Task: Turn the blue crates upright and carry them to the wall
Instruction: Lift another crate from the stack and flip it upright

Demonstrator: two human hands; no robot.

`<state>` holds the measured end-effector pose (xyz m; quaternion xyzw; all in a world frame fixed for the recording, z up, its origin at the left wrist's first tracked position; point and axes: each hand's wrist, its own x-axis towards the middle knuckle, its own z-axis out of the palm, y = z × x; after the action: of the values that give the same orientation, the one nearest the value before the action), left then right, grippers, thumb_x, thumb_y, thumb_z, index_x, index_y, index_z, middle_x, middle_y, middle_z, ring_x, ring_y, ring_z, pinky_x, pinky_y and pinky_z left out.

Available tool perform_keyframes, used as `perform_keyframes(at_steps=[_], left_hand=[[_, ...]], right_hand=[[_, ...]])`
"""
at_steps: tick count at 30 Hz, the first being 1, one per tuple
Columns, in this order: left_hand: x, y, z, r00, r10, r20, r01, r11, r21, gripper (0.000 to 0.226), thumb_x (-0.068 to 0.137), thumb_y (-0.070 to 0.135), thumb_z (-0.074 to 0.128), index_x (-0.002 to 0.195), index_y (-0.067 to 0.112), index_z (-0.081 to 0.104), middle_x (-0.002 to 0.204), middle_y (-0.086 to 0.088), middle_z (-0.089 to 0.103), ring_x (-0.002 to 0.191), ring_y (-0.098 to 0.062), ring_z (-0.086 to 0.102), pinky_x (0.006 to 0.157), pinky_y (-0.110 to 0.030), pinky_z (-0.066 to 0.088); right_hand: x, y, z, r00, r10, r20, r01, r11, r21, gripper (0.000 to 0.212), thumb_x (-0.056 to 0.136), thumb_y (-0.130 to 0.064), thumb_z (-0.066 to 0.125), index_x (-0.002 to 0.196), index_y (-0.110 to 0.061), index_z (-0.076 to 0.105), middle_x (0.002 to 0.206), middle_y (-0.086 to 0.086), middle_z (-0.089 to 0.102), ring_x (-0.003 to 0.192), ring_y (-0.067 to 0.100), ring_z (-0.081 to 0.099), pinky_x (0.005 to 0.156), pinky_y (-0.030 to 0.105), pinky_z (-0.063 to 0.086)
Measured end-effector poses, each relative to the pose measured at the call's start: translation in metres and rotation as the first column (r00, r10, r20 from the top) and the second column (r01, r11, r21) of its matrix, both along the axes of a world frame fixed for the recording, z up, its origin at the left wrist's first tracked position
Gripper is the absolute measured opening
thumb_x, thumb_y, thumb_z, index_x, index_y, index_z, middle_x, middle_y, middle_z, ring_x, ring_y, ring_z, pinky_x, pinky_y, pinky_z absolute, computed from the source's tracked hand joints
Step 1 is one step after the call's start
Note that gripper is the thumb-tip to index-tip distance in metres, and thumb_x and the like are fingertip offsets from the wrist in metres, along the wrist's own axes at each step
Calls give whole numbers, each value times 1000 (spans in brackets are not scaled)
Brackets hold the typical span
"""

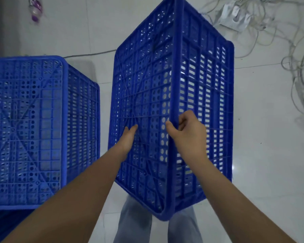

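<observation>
Your right hand [186, 130] is clamping the corner edge of the tilted blue crate [165, 102], thumb on its perforated base, fingers curled round the side wall, while your left hand [128, 139] is lying flat and unclenched against that base. You are holding the crate off the white tiled floor [270, 155], beside a second crate [33, 128] standing base-up at your left

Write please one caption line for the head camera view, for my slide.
Both hands, left and right, tip a blue crate on a tiled floor; a second crate stands upside down beside it.
</observation>
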<state>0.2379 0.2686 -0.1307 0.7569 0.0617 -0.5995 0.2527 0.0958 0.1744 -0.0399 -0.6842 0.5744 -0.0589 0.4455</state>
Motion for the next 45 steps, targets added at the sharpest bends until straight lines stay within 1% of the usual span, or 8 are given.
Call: perform_keyframes(at_steps=[4, 11, 16, 20, 25, 33, 38, 45], left_hand=[[6, 8, 7, 999, 31, 27, -30, 998, -51, 76, 93, 61, 32, 153, 32, -4, 162, 7, 0, 149, -21, 10, 118, -47, 13], [26, 29, 14, 994, 92, 55, -82, 982, -168, 79, 83, 75, 31, 151, 37, 20, 160, 9, 21, 146, -14, 22, 119, -48, 21], [38, 29, 9, 979, 193, 61, -181, 970, -164, 68, 93, 63, 28, 151, 27, 25, 155, -1, 32, 141, -21, 35, 116, -47, 30], [36, 28, 10, 966, 260, -1, -259, 962, -80, 68, 93, 65, 27, 146, 23, 38, 148, -3, 43, 137, -22, 40, 115, -45, 32], [30, 21, 4, 979, 197, -59, -202, 974, -99, 38, 100, 48, 27, 104, 26, 58, 118, -3, 62, 106, -12, 56, 98, -29, 39], [5, 0, -4, 952, 223, -210, -261, 949, -176, 41, 96, 50, 40, 118, 24, 62, 119, -2, 67, 110, -17, 61, 98, -33, 48], [-1, -15, 1, 968, 215, -128, -242, 937, -251, 34, 101, 41, 33, 122, 26, 54, 110, 4, 65, 94, -5, 61, 72, -19, 47], [22, -35, 10, 991, 129, 37, -116, 964, -240, 44, 101, 40, 32, 136, 16, 47, 127, -7, 60, 105, -18, 59, 83, -25, 48]], right_hand=[[31, 13, 0, 999, 0, 32, -3, 996, 88, 30, 88, -36, 64, 80, -13, 46, 57, -2, 44, 50, 16, 41, 55, 39, 46], [87, 35, -2, 988, 136, 77, -147, 976, 162, 24, 93, -32, 56, 83, -12, 47, 61, -2, 45, 52, 15, 44, 53, 34, 45], [109, 45, -5, 970, 232, 75, -241, 959, 150, 19, 97, -26, 49, 87, -12, 42, 70, 6, 51, 66, 25, 55, 60, 38, 51], [115, 48, -13, 951, 309, 19, -310, 945, 109, 21, 98, -27, 47, 104, -7, 51, 74, 6, 51, 67, 23, 52, 50, 28, 39], [116, 51, -36, 911, 397, -106, -387, 916, 109, 22, 98, -21, 45, 112, -5, 50, 86, 14, 62, 69, 21, 47, 49, 30, 34], [77, 53, -73, 820, 489, -296, -489, 869, 82, 29, 98, -11, 39, 127, -8, 44, 102, 17, 66, 87, 33, 65, 61, 35, 39], [81, 44, -75, 863, 424, -274, -424, 904, 65, 28, 99, -12, 38, 126, -8, 46, 100, 17, 67, 85, 32, 66, 63, 36, 45], [99, 31, -78, 910, 378, -173, -366, 926, 97, 30, 99, -9, 38, 127, -7, 46, 100, 18, 67, 86, 32, 66, 62, 37, 48]])
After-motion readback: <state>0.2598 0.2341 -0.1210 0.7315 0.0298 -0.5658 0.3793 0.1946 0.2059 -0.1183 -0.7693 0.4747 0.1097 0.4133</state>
